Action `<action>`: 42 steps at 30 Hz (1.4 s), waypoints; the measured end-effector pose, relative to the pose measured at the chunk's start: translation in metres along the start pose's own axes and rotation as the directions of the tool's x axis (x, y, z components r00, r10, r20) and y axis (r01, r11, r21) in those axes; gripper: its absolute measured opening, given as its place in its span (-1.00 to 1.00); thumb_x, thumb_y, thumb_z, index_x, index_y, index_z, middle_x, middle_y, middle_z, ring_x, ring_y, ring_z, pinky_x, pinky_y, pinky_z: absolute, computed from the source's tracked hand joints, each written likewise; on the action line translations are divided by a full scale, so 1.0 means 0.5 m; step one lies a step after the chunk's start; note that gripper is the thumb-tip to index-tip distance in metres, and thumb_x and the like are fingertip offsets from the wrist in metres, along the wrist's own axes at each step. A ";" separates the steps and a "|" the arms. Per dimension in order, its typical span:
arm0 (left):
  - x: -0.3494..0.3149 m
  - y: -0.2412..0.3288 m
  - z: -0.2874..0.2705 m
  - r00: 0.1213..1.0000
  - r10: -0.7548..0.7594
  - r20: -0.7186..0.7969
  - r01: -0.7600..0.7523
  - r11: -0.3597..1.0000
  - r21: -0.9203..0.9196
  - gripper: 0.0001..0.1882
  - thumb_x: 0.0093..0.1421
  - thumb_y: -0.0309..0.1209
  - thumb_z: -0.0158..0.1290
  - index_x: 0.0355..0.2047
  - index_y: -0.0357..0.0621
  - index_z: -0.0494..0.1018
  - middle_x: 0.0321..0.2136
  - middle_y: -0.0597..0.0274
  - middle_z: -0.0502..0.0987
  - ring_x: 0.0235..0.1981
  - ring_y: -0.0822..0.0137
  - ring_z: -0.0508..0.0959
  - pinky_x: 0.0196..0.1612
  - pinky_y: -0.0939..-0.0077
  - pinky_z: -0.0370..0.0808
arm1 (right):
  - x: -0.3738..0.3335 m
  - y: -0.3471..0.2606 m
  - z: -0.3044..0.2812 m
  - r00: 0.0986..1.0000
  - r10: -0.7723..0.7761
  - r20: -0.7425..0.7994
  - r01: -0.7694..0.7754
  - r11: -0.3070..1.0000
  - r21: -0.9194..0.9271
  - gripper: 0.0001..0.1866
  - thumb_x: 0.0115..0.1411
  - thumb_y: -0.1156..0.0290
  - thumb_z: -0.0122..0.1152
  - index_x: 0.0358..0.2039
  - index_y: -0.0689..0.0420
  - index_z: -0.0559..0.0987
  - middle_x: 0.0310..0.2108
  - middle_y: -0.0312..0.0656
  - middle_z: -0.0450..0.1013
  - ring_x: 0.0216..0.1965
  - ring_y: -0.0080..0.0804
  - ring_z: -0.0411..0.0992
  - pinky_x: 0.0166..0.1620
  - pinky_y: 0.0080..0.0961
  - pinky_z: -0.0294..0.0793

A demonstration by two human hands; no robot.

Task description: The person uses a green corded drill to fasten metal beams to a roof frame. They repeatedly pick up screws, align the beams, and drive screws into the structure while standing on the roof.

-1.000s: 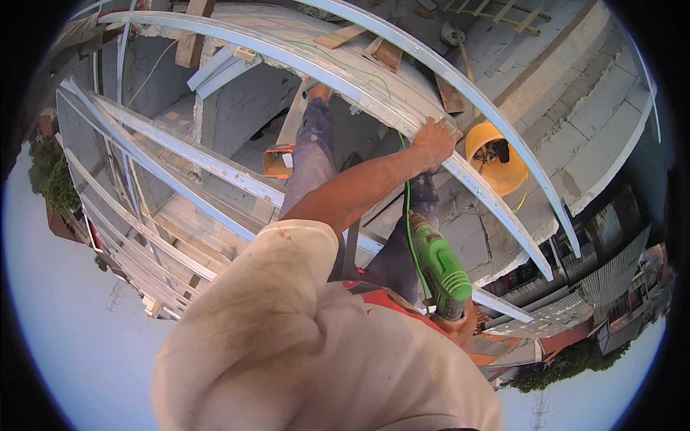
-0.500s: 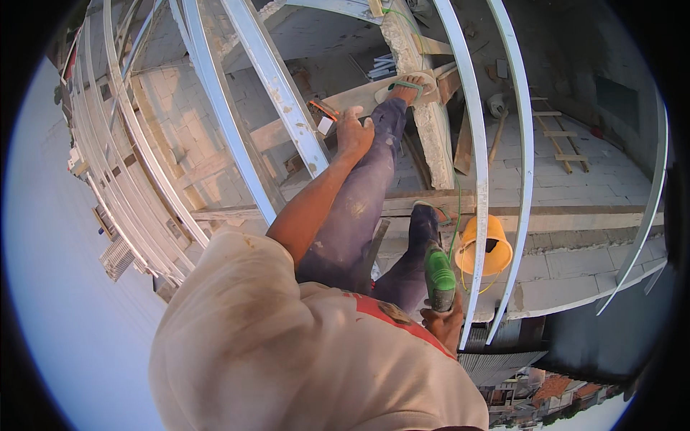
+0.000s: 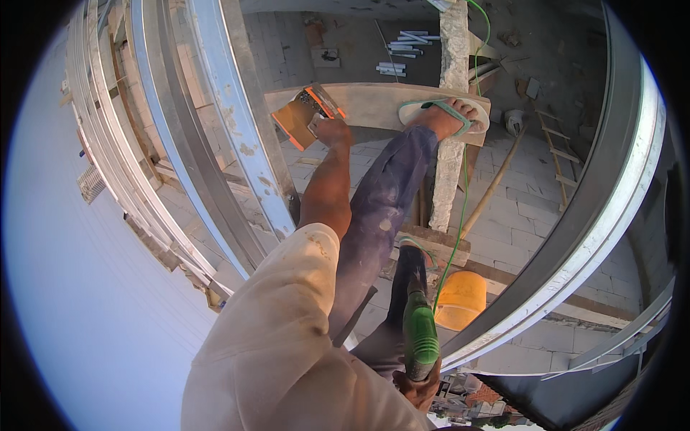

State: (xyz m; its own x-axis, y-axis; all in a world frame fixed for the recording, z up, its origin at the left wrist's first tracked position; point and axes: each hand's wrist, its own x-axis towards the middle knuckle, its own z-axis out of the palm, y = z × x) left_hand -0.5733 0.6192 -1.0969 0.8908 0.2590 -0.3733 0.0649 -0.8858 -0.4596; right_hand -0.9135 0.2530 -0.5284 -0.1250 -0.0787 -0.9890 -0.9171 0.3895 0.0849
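Note:
My left hand point(image 3: 332, 133) reaches out to a small orange-edged box point(image 3: 325, 102) by the far plank. Its fingers are curled at the box's near side; the fingertips are partly hidden. Dark small pieces show inside the box, and a brown flap point(image 3: 293, 123) with orange edges spreads to its left. Low in front of me, my right hand point(image 3: 420, 391) is wrapped around a green power drill point(image 3: 420, 334), whose front end points away from me. A green cord point(image 3: 454, 262) runs up past the drill.
My sandalled foot point(image 3: 445, 118) stands on a wooden plank point(image 3: 359, 100) high above a block floor. Metal channels rise at left point(image 3: 233, 108) and right point(image 3: 575, 287). A rough concrete beam point(image 3: 451, 65), a yellow bucket point(image 3: 460, 298) and a wooden ladder point(image 3: 559, 151) are beyond.
My left hand has moved onto the box, its fingers now curled, and the brown flap now shows. My view has shifted, bringing the right-hand channel closer. The drill remains in my right hand.

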 end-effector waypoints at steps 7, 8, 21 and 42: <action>0.078 -0.026 -0.066 0.980 -0.192 0.057 0.176 0.690 -0.702 -0.77 0.24 -0.40 0.22 -0.16 -0.28 0.69 -0.10 -0.06 0.71 -0.03 -0.04 0.69 0.04 0.14 0.58 | 0.099 -0.105 0.019 0.983 0.177 -0.043 -0.177 0.984 -0.003 -0.26 -0.19 0.44 0.38 0.12 0.24 0.44 -0.24 -0.01 0.66 -0.32 -0.22 0.62 -0.18 -0.29 0.62; 0.091 -0.041 -0.056 0.991 -0.124 0.055 0.127 0.710 -0.692 -0.76 0.24 -0.40 0.22 -0.15 -0.28 0.69 -0.13 -0.06 0.73 -0.06 -0.05 0.71 0.01 0.15 0.59 | 0.117 -0.101 0.020 0.986 0.161 -0.047 -0.161 0.987 -0.009 -0.26 -0.19 0.44 0.38 0.12 0.24 0.44 -0.24 -0.01 0.66 -0.32 -0.22 0.62 -0.17 -0.29 0.62; 0.217 -0.132 0.148 0.994 0.022 0.110 0.057 0.747 -0.663 -0.70 0.30 -0.31 0.26 -0.04 -0.22 0.70 -0.12 -0.04 0.76 -0.04 0.06 0.73 -0.01 0.23 0.58 | 0.222 -0.106 0.044 0.993 0.094 -0.070 -0.097 0.995 -0.039 -0.26 -0.17 0.45 0.39 0.12 0.24 0.44 -0.23 -0.02 0.66 -0.29 -0.23 0.63 -0.14 -0.31 0.61; 0.224 -0.158 0.121 0.980 -0.188 -0.057 0.139 0.870 -0.473 -0.64 0.26 -0.15 0.29 -0.10 -0.16 0.71 -0.14 0.03 0.76 -0.10 0.02 0.76 -0.12 0.18 0.66 | 0.231 -0.045 0.006 0.997 0.060 -0.054 -0.063 0.995 -0.073 -0.27 -0.15 0.47 0.39 0.13 0.24 0.43 -0.23 -0.04 0.67 -0.26 -0.25 0.63 -0.09 -0.33 0.60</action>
State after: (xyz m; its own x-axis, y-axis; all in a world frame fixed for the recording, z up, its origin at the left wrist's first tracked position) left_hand -0.5059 0.7416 -1.1512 0.8870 0.3986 -0.2332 0.3935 -0.9167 -0.0701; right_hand -0.9061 0.2379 -0.6451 -0.1996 -0.1046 -0.9743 -0.9325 0.3258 0.1560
